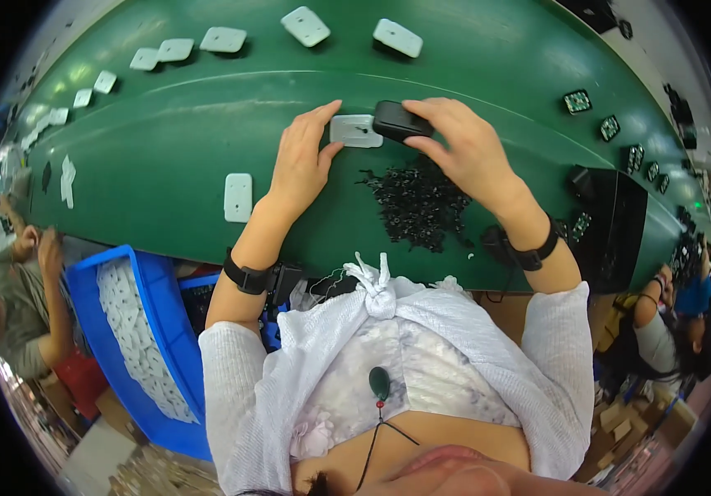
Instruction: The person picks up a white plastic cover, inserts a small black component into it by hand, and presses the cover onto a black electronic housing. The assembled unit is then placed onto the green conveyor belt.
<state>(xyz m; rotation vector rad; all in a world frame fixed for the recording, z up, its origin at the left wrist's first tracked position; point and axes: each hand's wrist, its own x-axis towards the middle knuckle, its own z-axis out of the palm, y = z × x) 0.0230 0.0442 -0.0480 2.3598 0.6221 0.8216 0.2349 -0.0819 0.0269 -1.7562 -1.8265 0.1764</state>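
Observation:
My right hand [467,149] grips a black rounded box-shaped piece [401,121] between thumb and fingers, above the green table. Under its left edge lies a white rectangular plastic cover [349,131] with a small dark part on it. Beside that cover's left end is my left hand [301,157], thumb and forefinger spread apart and holding nothing; whether the thumb touches the cover I cannot tell. Between my forearms sits a pile of small black parts [421,202]. Another white cover [238,197] rests left of my left wrist.
Several white covers [306,27] stand in a row along the far side. Green circuit boards in black cases [577,102] line the right. A black bin [615,223] is near my right elbow. A blue crate [145,331] of white parts stands lower left. Other people sit at both sides.

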